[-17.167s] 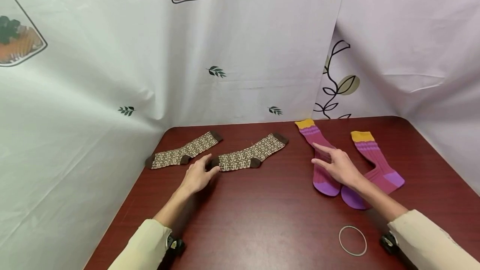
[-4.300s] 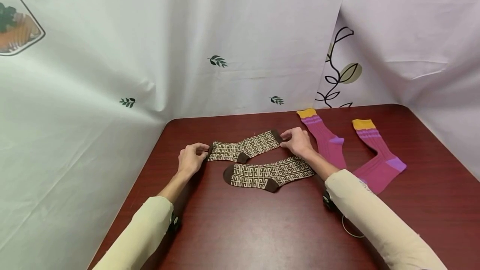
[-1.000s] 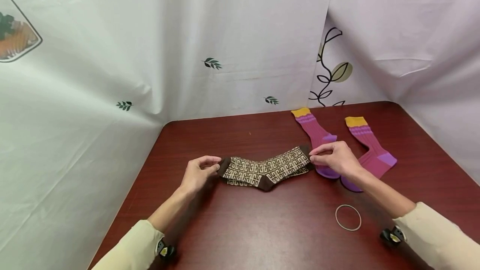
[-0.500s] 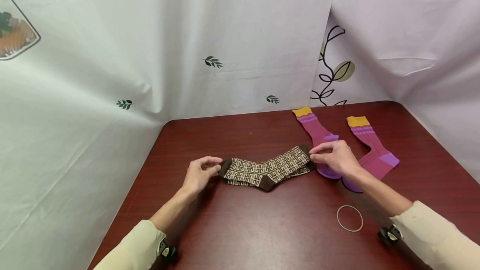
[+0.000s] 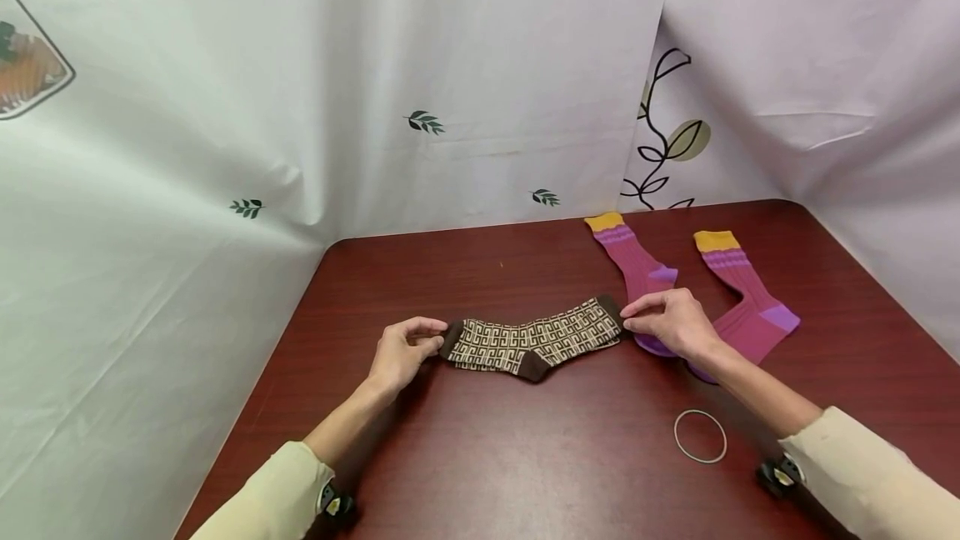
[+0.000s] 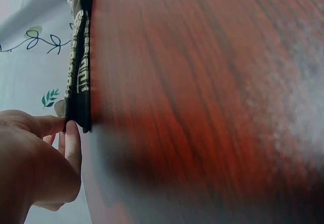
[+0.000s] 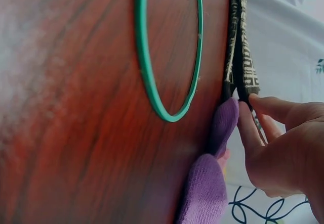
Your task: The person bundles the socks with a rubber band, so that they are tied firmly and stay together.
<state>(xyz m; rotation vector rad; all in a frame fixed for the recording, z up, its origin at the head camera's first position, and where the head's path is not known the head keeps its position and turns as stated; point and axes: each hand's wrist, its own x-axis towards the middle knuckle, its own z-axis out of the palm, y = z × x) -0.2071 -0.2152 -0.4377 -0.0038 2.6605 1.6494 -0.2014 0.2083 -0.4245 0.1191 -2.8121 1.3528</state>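
Observation:
Two brown-and-cream patterned socks (image 5: 498, 344) lie stacked one over the other in mid-table, heel patches toward me. At their left end my left hand (image 5: 402, 352) pinches the dark toe of the upper sock between thumb and fingers. My right hand (image 5: 675, 325) pinches the dark cuff at the other end. The left wrist view shows the upper sock (image 6: 76, 57) lifted slightly off the lower one at the toe, with thumb and fingers (image 6: 74, 143) on it. In the right wrist view a gap also parts the layers by my fingers (image 7: 273, 107).
Two magenta socks with yellow cuffs lie at the right: one (image 5: 630, 257) partly behind my right hand, the other (image 5: 750, 307) partly under the forearm. A thin green elastic ring (image 5: 700, 461) rests nearer me on the dark red table (image 5: 510, 465). A white curtain (image 5: 480, 65) hangs behind.
The patterned socks, apart at first, now lie stacked. Over the last second both hands have kept hold of the upper sock, and its cuff end has lowered slightly onto the lower one.

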